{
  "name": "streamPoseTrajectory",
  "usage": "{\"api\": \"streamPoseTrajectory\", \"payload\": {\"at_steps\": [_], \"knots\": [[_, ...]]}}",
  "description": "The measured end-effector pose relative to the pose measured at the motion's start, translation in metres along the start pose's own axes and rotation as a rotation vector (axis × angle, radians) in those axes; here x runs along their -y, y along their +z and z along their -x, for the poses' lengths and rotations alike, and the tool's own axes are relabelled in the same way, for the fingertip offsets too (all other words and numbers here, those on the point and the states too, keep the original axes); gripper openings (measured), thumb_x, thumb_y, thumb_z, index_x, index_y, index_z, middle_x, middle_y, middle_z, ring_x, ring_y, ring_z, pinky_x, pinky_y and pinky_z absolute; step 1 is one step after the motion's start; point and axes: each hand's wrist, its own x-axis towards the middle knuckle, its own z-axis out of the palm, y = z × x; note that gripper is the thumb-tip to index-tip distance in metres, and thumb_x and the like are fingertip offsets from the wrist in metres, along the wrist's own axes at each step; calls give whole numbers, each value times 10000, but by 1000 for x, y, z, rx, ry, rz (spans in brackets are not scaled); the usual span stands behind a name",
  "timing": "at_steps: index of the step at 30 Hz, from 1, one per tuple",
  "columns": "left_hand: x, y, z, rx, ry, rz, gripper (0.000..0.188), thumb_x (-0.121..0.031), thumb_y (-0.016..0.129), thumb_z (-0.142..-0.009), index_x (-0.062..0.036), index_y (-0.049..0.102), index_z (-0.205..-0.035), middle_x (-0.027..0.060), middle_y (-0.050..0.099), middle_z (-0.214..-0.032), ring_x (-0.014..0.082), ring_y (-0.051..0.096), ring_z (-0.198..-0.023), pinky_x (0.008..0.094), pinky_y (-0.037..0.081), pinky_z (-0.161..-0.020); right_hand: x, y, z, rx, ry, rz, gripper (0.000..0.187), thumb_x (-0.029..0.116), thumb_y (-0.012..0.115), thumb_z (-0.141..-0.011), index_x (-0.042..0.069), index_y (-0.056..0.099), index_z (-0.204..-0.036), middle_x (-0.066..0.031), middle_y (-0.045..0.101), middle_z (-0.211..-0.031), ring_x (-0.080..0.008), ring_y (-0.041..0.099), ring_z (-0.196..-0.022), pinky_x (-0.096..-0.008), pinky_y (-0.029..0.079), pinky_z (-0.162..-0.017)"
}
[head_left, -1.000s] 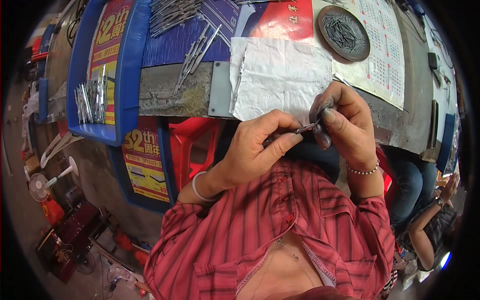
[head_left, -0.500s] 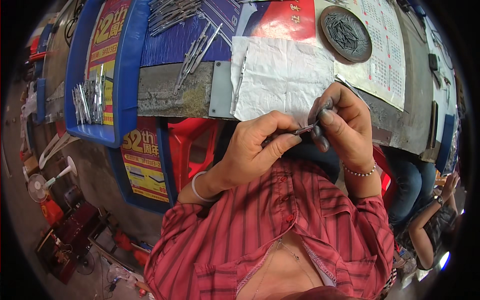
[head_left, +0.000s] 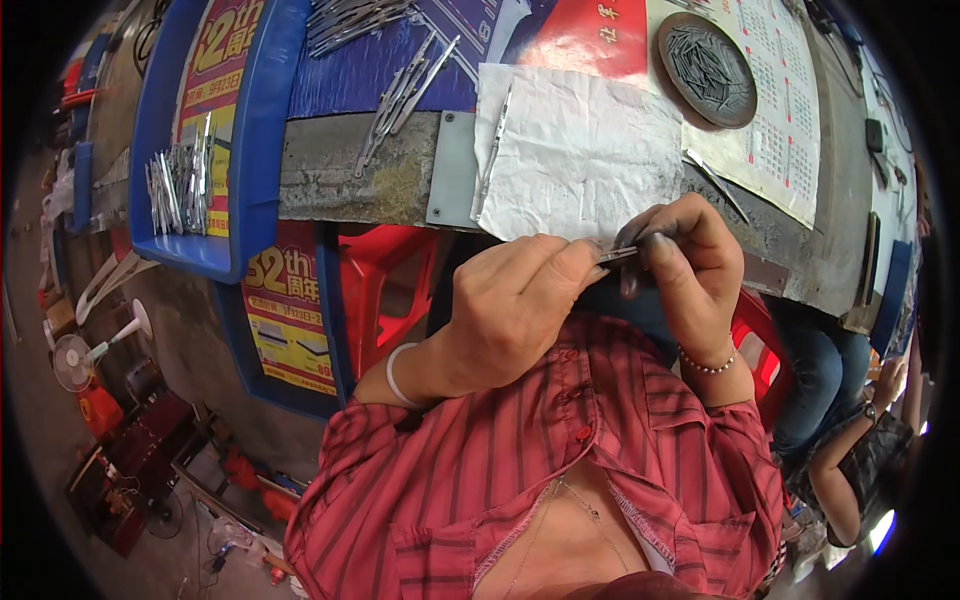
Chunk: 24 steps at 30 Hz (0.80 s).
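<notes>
Silvery metal, a slim piece [head_left: 614,255], pinched in the left hand [head_left: 520,310], thumb and bent fingers closed on it, tip toward the right; right hand [head_left: 698,285] curled at that tip, thumb and blackened fingers drawn close; cannot tell whether gripping the tip itself or something small against it; both hands over the lap, just off the table's near edge; possible slip, by judgement, from narrow metal, smudged fingertips and little to hold; with an uneven push or twist, a likely drop to lap or floor, table not squarely beneath; pricked fingertip also conceivable, if pressing hard toward a narrow end; beyond the hands, a crumpled white sheet [head_left: 590,145] on the worn table [head_left: 325,175], a slender rod [head_left: 495,140] along its left side; grey plate [head_left: 448,175] with screw heads just left; to the right, a narrow dark tool [head_left: 716,184] at the edge of a calendar sheet [head_left: 785,165]; above it, a round brown dish [head_left: 747,112] of thin dark pins [head_left: 705,68]; farther left, loose metal strips [head_left: 405,95], part on a blue print, part on bare table; blue tray [head_left: 262,150] holding more strips; red stool [head_left: 385,280] below; white fan [head_left: 73,363] at lower left; another person's forearm [head_left: 835,480] far right.
</notes>
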Motion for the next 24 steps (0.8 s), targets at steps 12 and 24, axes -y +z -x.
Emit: {"api": "streamPoseTrajectory", "payload": {"at_steps": [12,24], "knots": [[-5,-4,3,21,0,-149,298,2,730,-690,11,613,-964,114,583,-741,249,589,-584,323,454,-492,-11,5,-1,4,24,16,116,90,522,-943,-19,484,-931,-76,583,-813,-86,540,-631,-215,448,-594],[-1,-11,2,71,-46,-177,270,-3,703,-723,11,606,-974,116,589,-755,270,594,-604,339,461,-511,-17,6,-9,9,109,-11,141,125,511,-950,-16,494,-949,-98,616,-819,-100,547,-622,-229,456,-600]]}}
